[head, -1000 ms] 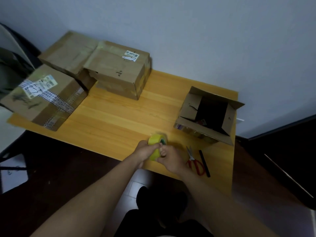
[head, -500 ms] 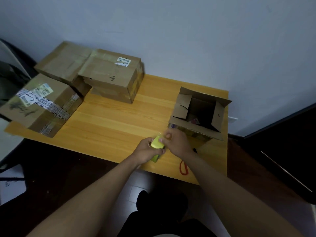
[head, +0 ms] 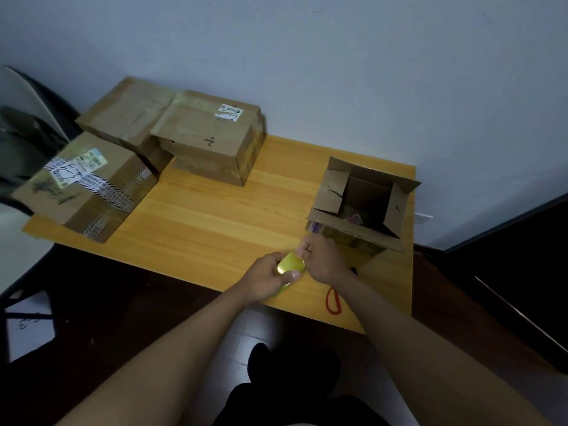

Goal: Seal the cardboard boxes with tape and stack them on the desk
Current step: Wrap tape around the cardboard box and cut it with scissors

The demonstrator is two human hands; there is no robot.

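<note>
Left hand (head: pixel 265 278) grip curled around yellow tape roll (head: pixel 290 267), right hand (head: pixel 322 258) grip pinching the tape's end at its 1 o'clock, open box (head: pixel 362 207) beyond on counter (head: pixel 215 222).

L hand (head: pixel 266 279) grips tape roll (head: pixel 290 266); R hand (head: pixel 322 260) pinches its end, nr open box (head: pixel 365 207).

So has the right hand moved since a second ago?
Yes. The right hand has moved from beside the scissors up toward the open box.

Both arms are reaching forward, hands close together. Left hand (head: pixel 266 276) is gripping with curled fingers. Right hand (head: pixel 322 258) is pinching, fingertips together.
</note>
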